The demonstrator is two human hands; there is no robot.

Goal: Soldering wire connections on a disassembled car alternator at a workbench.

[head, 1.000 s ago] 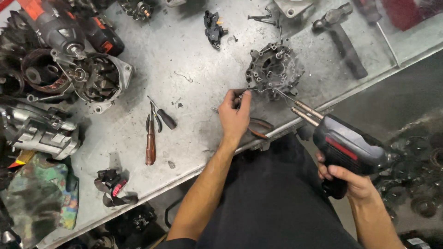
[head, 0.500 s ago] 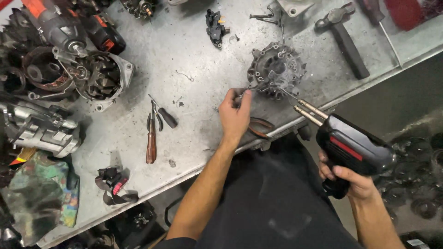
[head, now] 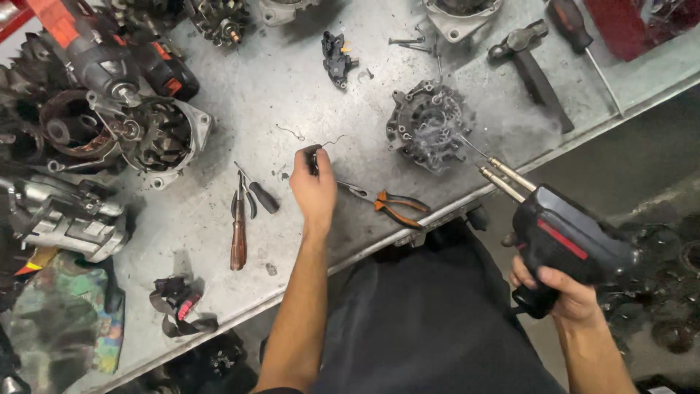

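**Soldering gun at the alternator, thin wire pinched in the other hand**

From my remote seat I see my right hand (head: 565,295) clenched around the grip of a black soldering gun (head: 569,241) with a red stripe. Its two metal prongs point up and away from that hand, and the fine tip reaches the round alternator part (head: 430,124) lying on the grey metal bench (head: 306,80), where a wisp of smoke hangs over the windings.

My left hand (head: 313,186) rests over the bench, well apart from the right one, with its fingertips closed on a thin curled wire (head: 329,142) that sticks out just beyond them. Just beside this hand, on the side towards the right hand, lie orange-handled pliers (head: 386,203). On its far side sits a wooden-handled screwdriver (head: 238,233) next to a short black-handled tool (head: 259,193).

Beyond the alternator part, up from the right hand, a hammer (head: 529,62) lies on the bench. Far out past the left hand are an open alternator housing (head: 164,135) and a red and black power drill (head: 80,44) resting on it. Nearer the bench edge on that side lies a small black and red clip-like part (head: 179,303).
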